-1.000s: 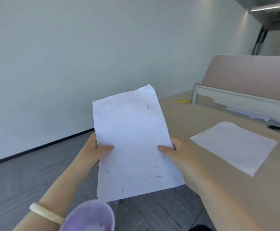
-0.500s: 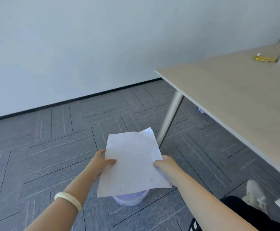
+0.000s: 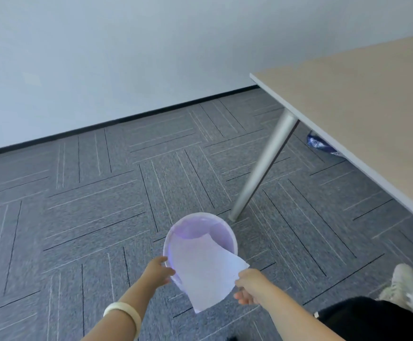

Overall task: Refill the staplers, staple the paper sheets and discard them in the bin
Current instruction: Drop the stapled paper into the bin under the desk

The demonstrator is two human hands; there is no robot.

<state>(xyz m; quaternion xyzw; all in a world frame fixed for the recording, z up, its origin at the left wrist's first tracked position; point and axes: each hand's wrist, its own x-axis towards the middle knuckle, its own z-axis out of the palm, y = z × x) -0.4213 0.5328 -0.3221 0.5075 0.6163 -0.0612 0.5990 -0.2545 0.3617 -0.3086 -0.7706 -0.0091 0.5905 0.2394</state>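
The stapled white paper sheets [image 3: 205, 269] slant into a round lilac bin [image 3: 227, 227] on the carpet, top end inside, bottom corner hanging out over the near rim. My left hand [image 3: 160, 270] is beside the bin's near-left rim, fingers loosely apart, just off the paper's left edge. My right hand [image 3: 249, 285] pinches the paper's right edge between thumb and fingers. No stapler is in view.
A light wooden table [image 3: 360, 99] fills the right side, its grey metal leg [image 3: 264, 166] standing just right of the bin. A blue bag [image 3: 319, 143] lies under the table. My leg and a white shoe [image 3: 402, 284] are at bottom right.
My view turned from the table down to the floor. Both hands lowered the sheets from chest height into the bin, and my left hand came off the paper.
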